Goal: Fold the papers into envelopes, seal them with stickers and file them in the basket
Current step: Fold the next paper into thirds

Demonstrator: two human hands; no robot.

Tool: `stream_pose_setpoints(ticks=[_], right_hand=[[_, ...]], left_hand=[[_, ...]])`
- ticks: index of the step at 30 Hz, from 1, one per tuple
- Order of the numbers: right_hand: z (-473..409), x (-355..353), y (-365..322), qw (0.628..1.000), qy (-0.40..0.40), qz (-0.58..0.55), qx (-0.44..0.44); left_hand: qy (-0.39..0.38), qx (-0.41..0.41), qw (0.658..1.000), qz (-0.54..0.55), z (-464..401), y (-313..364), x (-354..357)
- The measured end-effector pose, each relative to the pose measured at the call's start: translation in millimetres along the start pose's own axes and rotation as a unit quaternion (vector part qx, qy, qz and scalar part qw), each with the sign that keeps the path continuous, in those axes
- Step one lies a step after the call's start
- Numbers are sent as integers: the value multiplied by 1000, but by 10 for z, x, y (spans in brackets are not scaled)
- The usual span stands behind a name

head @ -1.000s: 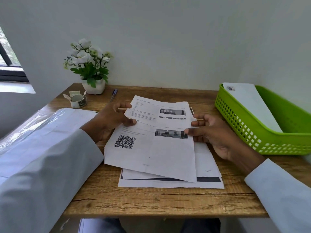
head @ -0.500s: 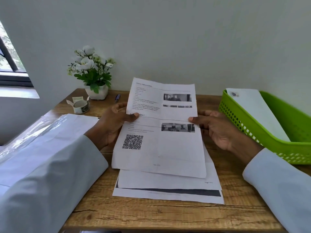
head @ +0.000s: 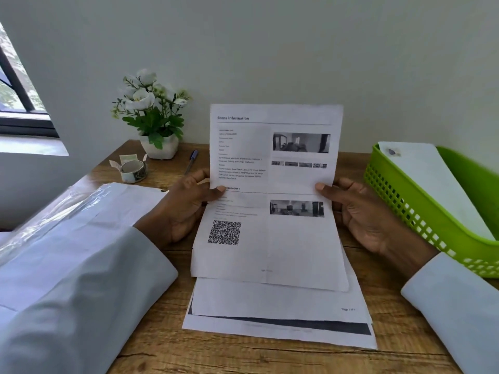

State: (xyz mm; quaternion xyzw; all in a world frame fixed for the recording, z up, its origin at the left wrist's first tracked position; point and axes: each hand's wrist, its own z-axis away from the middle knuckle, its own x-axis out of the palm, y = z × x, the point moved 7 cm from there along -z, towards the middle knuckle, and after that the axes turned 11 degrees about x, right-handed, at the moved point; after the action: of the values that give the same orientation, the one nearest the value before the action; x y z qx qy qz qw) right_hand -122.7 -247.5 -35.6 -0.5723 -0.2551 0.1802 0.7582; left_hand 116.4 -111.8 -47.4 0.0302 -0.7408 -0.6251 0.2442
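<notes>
A printed sheet (head: 272,184) with a QR code and small photos stands lifted above the desk, its top edge raised towards the wall. My left hand (head: 186,206) pinches its left edge, thumb on the front. At the sheet's right edge, my right hand (head: 359,211) pinches it the same way. Under it lies a small stack of printed papers (head: 280,314) flat on the wooden table. A green plastic basket (head: 421,209) stands at the right with a white folded envelope (head: 432,184) leaning inside. A sticker roll (head: 132,168) sits at the back left.
A white pot of artificial flowers (head: 154,122) stands at the back left by the wall. A pen (head: 191,161) lies beside it. A plastic-wrapped white pack (head: 81,209) lies on the table's left side. The wooden table (head: 270,357) shows bare wood at the front.
Both hands have raised the top sheet from nearly flat on the stack to upright facing me. The camera has tilted up a little.
</notes>
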Motion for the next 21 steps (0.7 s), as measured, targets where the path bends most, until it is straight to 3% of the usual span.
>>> stream_pose_setpoints(ticks=[6, 13, 18, 21], right_hand=[[-30, -48, -49, 999, 0, -49, -7], [5, 0, -52, 1000, -9, -22, -9], [39, 32, -90, 999, -13, -43, -25], [32, 54, -89, 999, -21, -41, -27]], left_hand=[[-15, -7, 1000, 4, 40, 15, 91], [3, -34, 999, 21, 42, 20, 92], [20, -68, 993, 93, 78, 24, 115], [34, -44, 984, 167, 78, 85, 105]])
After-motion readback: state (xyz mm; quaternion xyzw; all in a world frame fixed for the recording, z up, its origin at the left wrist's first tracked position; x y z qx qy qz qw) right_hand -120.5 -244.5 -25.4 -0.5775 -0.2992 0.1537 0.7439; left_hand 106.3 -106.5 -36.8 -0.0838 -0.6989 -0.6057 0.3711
